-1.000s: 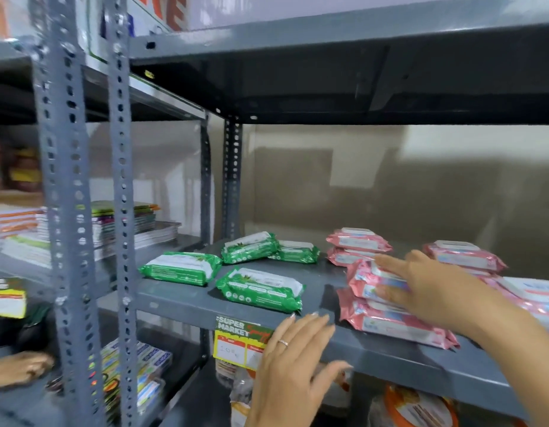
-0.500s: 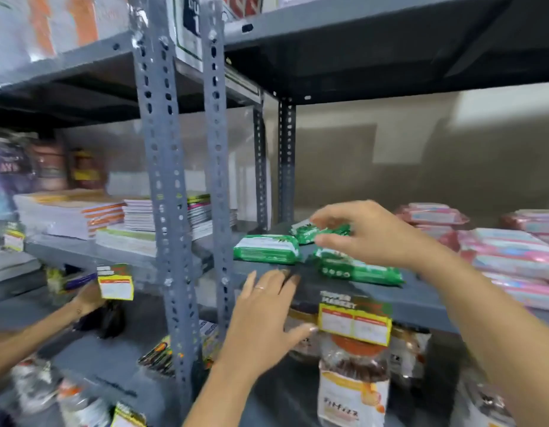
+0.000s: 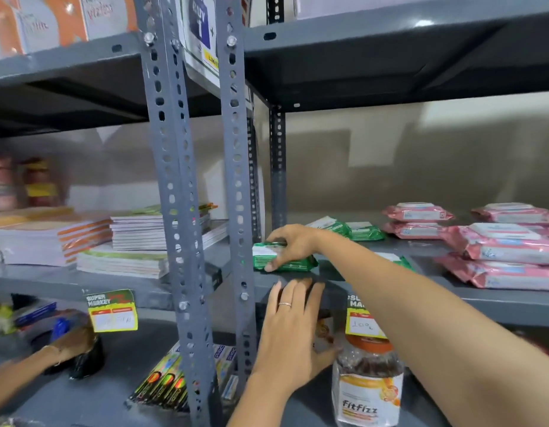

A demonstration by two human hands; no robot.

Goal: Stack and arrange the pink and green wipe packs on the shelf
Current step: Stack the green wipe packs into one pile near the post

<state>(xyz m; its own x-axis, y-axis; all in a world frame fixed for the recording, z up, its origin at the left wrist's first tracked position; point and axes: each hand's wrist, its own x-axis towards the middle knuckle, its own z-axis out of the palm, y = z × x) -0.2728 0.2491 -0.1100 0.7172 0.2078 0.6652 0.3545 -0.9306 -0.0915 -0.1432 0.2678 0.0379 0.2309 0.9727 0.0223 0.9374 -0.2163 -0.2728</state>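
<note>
A green wipe pack [image 3: 282,257] is lying near the left front corner of the grey shelf [image 3: 498,298], just beside the perforated upright post [image 3: 238,186]. The right hand [image 3: 293,245] is reaching across and closing its grip around this pack, fingers curling over the top and far edge, thumb pressing against the near side. The left hand [image 3: 293,331] is resting below, fingers spread flat and touching the front lip of the shelf, its grip wide and holding nothing; a ring [image 3: 285,304] is showing on one finger.

Behind the forearm, two more green packs [image 3: 348,230] are sitting toward the back, and part of another green pack [image 3: 396,260] is peeking out behind the arm. To the right, pink wipe packs [image 3: 501,245] are lying in stacks of two, front and back. A yellow price tag [image 3: 361,318] is hanging from the shelf lip above a FitFizz jar [image 3: 370,392]. In the left bay, notebooks [image 3: 134,238] are lying piled, and another person's hand [image 3: 71,343] is reaching in on the lower level.
</note>
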